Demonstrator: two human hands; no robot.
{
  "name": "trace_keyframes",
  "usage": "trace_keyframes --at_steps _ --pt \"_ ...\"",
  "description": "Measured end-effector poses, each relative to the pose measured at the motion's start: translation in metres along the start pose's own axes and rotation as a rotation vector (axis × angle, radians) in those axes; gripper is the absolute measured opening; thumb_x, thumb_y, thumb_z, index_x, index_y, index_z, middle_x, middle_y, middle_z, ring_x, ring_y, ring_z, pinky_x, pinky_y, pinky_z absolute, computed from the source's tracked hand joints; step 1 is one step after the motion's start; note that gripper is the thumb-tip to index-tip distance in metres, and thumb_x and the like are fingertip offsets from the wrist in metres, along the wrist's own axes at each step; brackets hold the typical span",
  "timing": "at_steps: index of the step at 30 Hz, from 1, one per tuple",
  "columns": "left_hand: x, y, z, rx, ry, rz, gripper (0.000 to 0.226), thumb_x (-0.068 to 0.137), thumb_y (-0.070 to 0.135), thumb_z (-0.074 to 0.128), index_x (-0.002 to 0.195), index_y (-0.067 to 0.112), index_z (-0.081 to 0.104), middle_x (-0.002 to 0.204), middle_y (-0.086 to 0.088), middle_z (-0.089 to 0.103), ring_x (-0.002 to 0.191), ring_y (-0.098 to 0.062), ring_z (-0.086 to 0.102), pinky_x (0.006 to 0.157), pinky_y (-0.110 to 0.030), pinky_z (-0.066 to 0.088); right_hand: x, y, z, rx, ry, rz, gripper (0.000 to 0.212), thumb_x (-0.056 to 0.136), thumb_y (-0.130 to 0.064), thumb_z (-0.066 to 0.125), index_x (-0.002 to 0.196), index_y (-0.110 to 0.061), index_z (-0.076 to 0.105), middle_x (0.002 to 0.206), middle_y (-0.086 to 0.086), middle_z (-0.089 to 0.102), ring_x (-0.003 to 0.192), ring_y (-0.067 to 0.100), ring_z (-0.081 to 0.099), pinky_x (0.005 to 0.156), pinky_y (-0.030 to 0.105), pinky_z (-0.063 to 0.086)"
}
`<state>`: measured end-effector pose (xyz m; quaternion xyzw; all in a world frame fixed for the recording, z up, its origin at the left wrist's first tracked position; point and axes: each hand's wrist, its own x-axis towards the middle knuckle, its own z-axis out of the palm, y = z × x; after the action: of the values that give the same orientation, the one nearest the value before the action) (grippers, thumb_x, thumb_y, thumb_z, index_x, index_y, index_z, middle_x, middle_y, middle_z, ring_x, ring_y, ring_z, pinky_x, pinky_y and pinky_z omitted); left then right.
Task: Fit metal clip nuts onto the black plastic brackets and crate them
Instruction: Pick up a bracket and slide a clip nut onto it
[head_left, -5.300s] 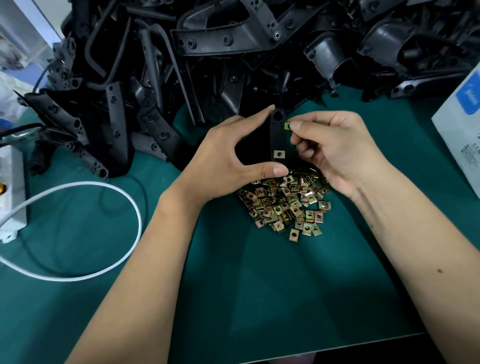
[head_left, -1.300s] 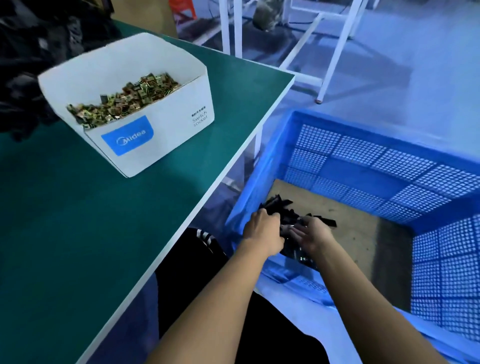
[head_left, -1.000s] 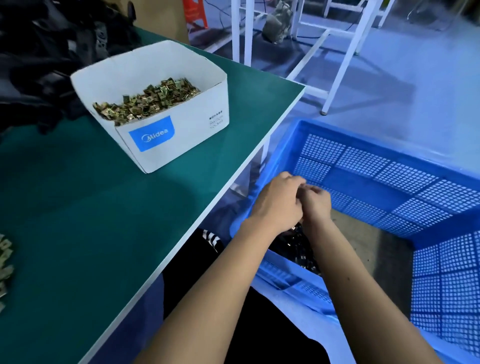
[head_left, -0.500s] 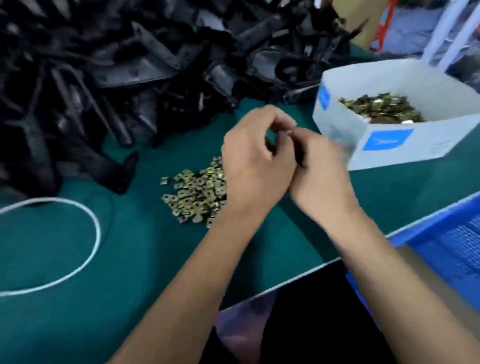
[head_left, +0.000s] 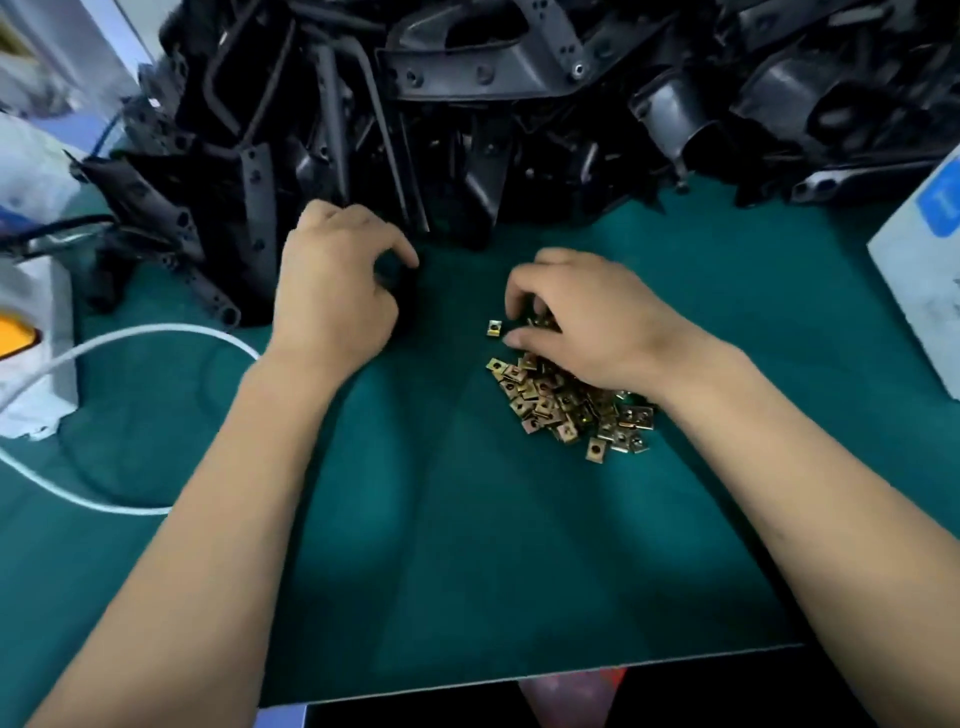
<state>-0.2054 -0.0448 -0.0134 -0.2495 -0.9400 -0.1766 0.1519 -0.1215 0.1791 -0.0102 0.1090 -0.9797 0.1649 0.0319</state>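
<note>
Right hand (head_left: 587, 317) curls down onto the loose pile of clip nuts (head_left: 569, 402) on the green bench (head_left: 467, 545), whether it has pinched one I cannot tell, while the left hand (head_left: 335, 283), fingers curled, whether gripping I cannot tell, reaches the heap of black brackets (head_left: 467, 119); nuts look tiny, stiff and slippery, best pinched by the edges, brackets light and rigid, best held mid-strip.

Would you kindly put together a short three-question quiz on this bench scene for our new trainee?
1. True or false: the right hand rests over the pile of clip nuts.
2. Which lies nearest the left hand? A) the white box B) the heap of black brackets C) the white cable
3. Fill in: one clip nut lies apart from the pile on the ______ mat.

Key: 1 true; 2 B; 3 green.
</note>
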Motion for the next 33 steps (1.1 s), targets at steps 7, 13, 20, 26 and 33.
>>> trace_keyframes --at_steps 7,13,20,26,33 --pt "-0.001 -0.024 -0.026 -0.148 -0.226 0.032 0.048 0.085 -0.008 0.067 0.118 0.025 0.076 0.130 0.004 0.068 0.141 -0.015 0.046 0.119 -0.026 0.032 -0.002 0.003 0.006 0.113 0.017 0.016 0.014 0.097 -0.030 0.068 0.092 -0.020 0.059 0.092 -0.009 0.058 0.090 0.015 0.054 0.073 0.032 0.035" --pt "-0.006 -0.027 -0.041 -0.333 -0.259 -0.014 0.064 0.067 -0.029 0.047 0.103 0.018 0.072 0.127 -0.009 0.070 0.146 -0.012 0.043 0.123 -0.036 0.034 -0.002 0.011 0.007 0.314 0.196 0.061 0.014 0.097 -0.025 0.070 0.092 -0.016 0.060 0.081 -0.010 0.058 0.075 0.009 0.053 0.069 0.024 0.042" --pt "-0.005 -0.032 -0.033 -0.259 -0.291 0.064 0.054 0.073 -0.014 0.081 0.114 0.020 0.078 0.141 -0.003 0.061 0.149 -0.018 0.037 0.119 -0.028 0.031 0.000 0.015 0.006 0.793 0.344 0.258 0.009 0.096 -0.023 0.071 0.092 -0.015 0.068 0.081 0.004 0.067 0.073 0.012 0.060 0.071 0.032 0.053" --pt "-0.001 -0.004 -0.009 -0.297 -0.022 0.188 0.023 0.089 0.020 0.080 0.111 0.013 0.080 0.121 -0.001 0.071 0.122 -0.022 0.059 0.110 -0.037 0.043 0.000 0.011 0.014 0.702 0.303 0.227 0.009 0.093 -0.025 0.076 0.086 -0.020 0.076 0.075 -0.007 0.071 0.067 -0.001 0.059 0.067 0.016 0.049" --pt "-0.002 0.031 -0.010 -0.916 0.036 -0.064 0.010 0.108 0.014 0.050 0.114 0.012 0.058 0.097 -0.018 0.071 0.068 -0.028 0.074 0.066 -0.043 0.065 0.000 0.006 0.008 0.960 0.294 0.278 0.014 0.100 -0.022 0.068 0.088 -0.016 0.070 0.072 -0.003 0.068 0.064 0.009 0.057 0.054 0.021 0.045"
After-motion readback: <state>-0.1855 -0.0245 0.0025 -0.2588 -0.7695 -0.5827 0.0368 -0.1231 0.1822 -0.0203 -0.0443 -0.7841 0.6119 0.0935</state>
